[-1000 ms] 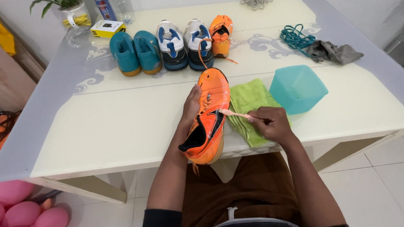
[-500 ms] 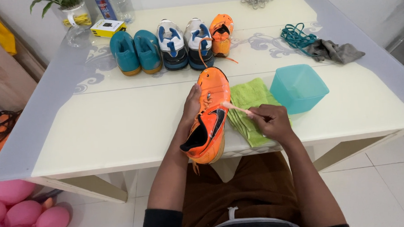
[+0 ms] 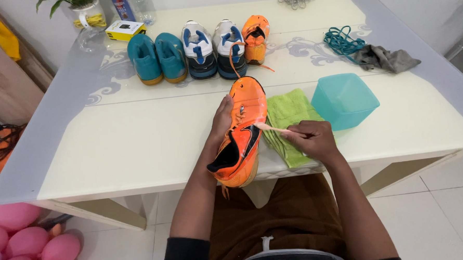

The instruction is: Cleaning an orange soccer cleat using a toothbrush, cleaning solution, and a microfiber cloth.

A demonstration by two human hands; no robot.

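Your right hand (image 3: 311, 139) is closed around the handle of a thin pink brush (image 3: 271, 128), which points away from the hand, leftward, with its tip touching the side of the orange shoe (image 3: 240, 132). So the shoe lies directly to the left of that hand, just beside it, and the brush bridges the small gap between them. The shoe's long axis runs from you towards the far side of the table (image 3: 138, 144): heel at the near edge, hanging a little over it, toe pointing away and slightly to the right. The brush meets that axis almost squarely, near the middle of the shoe.

Your left hand (image 3: 221, 119) is on the other side of the shoe, fingers pressed flat against its upper, steadying it tilted on its side. Both hands are at the shoe; the left one touches it, the right one reaches it only through the brush.

Just right of the shoe, under your right hand, lies a folded green towel (image 3: 288, 112), and beyond that a turquoise tub (image 3: 344, 100). Farther from the shoe, a row stands side by side: a teal pair (image 3: 158, 58), a white and blue pair (image 3: 213, 48) and a second orange shoe (image 3: 254, 39). To the far right of the shoe are teal laces (image 3: 340, 39) and a grey rag (image 3: 387, 58).
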